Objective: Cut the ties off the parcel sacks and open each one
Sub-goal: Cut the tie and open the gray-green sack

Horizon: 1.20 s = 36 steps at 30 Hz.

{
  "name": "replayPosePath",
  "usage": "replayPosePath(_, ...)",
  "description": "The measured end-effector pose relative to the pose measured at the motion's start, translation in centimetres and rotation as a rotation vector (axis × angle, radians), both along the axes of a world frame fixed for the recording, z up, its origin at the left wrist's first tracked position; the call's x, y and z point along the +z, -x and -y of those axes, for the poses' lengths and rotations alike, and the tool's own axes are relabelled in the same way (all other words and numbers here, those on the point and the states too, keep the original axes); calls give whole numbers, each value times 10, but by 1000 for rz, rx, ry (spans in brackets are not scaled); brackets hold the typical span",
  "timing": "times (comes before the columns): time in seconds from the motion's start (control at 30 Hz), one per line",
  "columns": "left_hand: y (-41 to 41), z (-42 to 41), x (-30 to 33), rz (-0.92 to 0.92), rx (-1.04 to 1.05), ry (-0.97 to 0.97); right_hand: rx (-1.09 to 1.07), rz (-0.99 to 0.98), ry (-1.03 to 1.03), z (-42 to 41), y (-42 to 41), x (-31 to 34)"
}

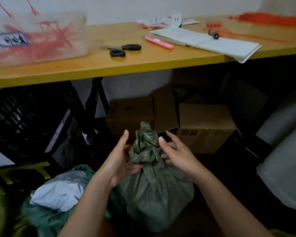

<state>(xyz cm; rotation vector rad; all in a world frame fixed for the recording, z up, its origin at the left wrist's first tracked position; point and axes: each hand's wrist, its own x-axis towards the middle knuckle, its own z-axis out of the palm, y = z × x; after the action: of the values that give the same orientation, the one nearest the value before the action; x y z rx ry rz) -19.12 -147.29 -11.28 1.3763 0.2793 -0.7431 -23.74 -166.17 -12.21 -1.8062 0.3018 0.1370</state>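
The grey-green sack [154, 190] stands on the floor below the table [109, 65], its bunched neck [144, 144] still gathered tight — so by my reading this one is not yet opened, and whether a tie still binds it I cannot tell. The left hand [121, 161] and right hand [176, 154] flank the neck, fingers spread and loose, gripping nothing. The scissors [122, 49] lie on the table well apart — unused now — while a green sack [46, 218] at the left already gapes over a white parcel [61, 190].
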Motion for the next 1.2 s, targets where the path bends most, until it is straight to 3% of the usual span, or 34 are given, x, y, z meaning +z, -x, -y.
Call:
replayPosePath(0.17,20,18,11,36,-83,-14,11,-125,-240,-3,23,17)
replayPosePath(0.33,35,35,3,23,74,35,-12,24,-50,4,44,11)
replayPosePath(0.47,47,45,2,55,153,117,-115,79,-46,12,54,8)
replayPosePath(0.53,52,50,2,61,170,189,-175,102,-123,18,56,6)
replayPosePath(0.73,58,55,-4,-32,260,381,-274,62,-640,32,62,6)
replayPosePath(0.9,59,58,-4,-88,227,443,-225,53,-610,29,64,8)
replayPosePath(1.03,56,57,-3,-214,402,548,-298,48,-712,32,61,7)
replayPosePath(1.2,49,46,-3,-195,543,572,-380,93,-773,39,58,10)
